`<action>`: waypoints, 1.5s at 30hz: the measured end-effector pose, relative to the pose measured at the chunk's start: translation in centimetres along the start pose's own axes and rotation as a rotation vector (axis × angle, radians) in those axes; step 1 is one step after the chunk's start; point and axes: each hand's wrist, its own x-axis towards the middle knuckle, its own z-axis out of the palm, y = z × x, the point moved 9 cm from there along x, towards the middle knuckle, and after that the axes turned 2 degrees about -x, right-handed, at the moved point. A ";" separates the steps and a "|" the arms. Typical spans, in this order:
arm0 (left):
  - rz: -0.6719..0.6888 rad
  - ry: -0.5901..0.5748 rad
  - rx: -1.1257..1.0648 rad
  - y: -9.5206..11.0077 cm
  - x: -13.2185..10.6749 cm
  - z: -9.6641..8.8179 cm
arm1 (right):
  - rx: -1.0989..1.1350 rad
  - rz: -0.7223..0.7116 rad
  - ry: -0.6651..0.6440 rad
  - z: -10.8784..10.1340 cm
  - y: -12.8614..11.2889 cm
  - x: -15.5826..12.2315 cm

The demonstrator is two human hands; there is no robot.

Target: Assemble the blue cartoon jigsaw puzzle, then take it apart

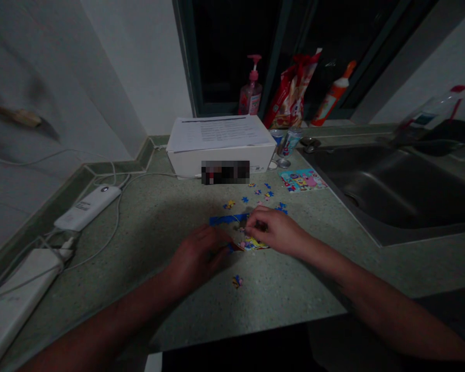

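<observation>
A partly joined jigsaw puzzle (256, 244) lies on the counter between my hands, with a blue strip (221, 219) along its far side. My left hand (197, 253) rests at the puzzle's left edge, fingers stretched forward and thumb apart, by a red and blue piece (236, 247). Over the right part of the puzzle, my right hand (275, 230) is closed in a pinch; what its fingertips hold is too dark to make out. Several loose puzzle pieces (245, 199) lie beyond the hands. One more loose piece (237, 281) lies nearer to me.
A colourful picture card (303, 180) lies beside the sink (403, 191) on the right. Behind the pieces stand a white box (220, 139) and a can (290, 142). A white power bank (88, 207), a power strip (21, 299) and cables are at left.
</observation>
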 end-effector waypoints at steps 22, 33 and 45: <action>0.238 -0.278 0.309 2.7 -0.5 3.1 | -0.101 0.064 -0.112 2.0 0.8 0.0; 0.230 -0.287 0.283 2.6 -0.6 3.0 | -0.042 0.077 -0.097 1.1 0.9 0.2; 0.089 -0.013 0.144 0.4 0.5 -0.5 | 0.082 0.090 -0.090 0.7 2.0 0.3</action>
